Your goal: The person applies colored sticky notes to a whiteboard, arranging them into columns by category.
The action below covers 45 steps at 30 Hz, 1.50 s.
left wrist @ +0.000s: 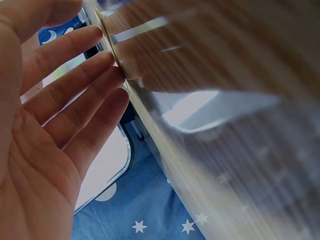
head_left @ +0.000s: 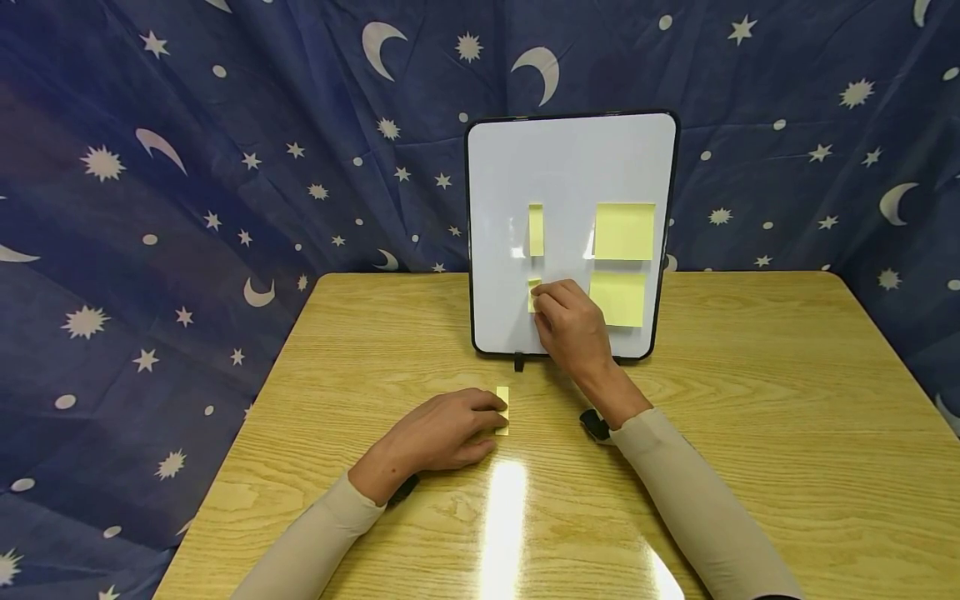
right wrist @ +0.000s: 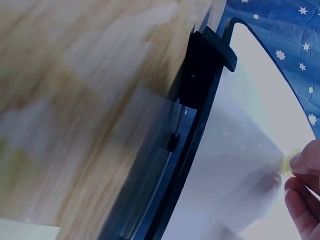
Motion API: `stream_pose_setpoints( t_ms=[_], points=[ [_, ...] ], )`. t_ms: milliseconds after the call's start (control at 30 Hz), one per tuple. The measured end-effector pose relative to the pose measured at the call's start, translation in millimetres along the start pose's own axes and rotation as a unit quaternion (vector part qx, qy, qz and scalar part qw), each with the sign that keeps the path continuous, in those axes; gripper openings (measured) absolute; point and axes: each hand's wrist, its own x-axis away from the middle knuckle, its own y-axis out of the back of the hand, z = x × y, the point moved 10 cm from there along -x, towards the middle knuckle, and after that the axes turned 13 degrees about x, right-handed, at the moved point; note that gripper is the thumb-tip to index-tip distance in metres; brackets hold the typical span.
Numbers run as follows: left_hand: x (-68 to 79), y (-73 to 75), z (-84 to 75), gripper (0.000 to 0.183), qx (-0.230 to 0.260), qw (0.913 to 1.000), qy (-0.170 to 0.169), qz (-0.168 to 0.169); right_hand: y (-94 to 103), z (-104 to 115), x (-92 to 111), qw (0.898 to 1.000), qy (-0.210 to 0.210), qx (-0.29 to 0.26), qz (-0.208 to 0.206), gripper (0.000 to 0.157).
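Observation:
A small whiteboard with a black frame stands upright on the table. My right hand is at its lower middle, thumb and fingertips pinching a narrow yellow sticky note against the board; the right wrist view shows the same pinch at its right edge. Above that note another narrow sticky note is stuck. My left hand rests on the table with its fingers extended, fingertips touching a narrow yellow sticky-note strip. In the left wrist view these fingers look relaxed and nearly straight.
Two large yellow sticky notes, an upper one and a lower one, are on the board's right side. The wooden table reaches a blue star-and-moon cloth behind. A black foot is under the board.

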Motion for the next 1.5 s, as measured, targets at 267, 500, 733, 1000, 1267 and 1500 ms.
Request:
stream_pose_setpoints(
  t_ms=[267,500,733,1000,1267,1500],
  points=[
    [0.1,-0.6,-0.5,0.026,-0.002,1.0,0.0,-0.001,-2.3,-2.3,0.7,1.0,-0.004,0.007,0.006,0.008],
    [-0.4,-0.8,-0.8,0.026,-0.002,1.0,0.0,-0.001,-4.6,-1.9,2.3,1.0,0.002,0.014,0.014,0.008],
    [-0.6,0.5,-2.1,0.026,-0.006,1.0,-0.005,-0.003,-5.2,-1.1,5.5,0.999,0.012,0.03,0.018,0.007],
    [0.6,1.0,-1.5,0.027,-0.009,0.9999,-0.004,-0.005,-6.1,-0.4,9.9,0.998,0.032,0.041,0.038,0.009],
    [1.3,0.2,-0.9,0.027,-0.004,1.0,-0.005,-0.005,-7.4,1.4,14.2,0.995,0.048,0.052,0.068,0.019],
    [-0.5,0.0,-0.5,0.027,-0.001,1.0,-0.01,-0.001,-7.4,1.4,19.3,0.991,0.078,0.064,0.084,0.025]
  ],
)
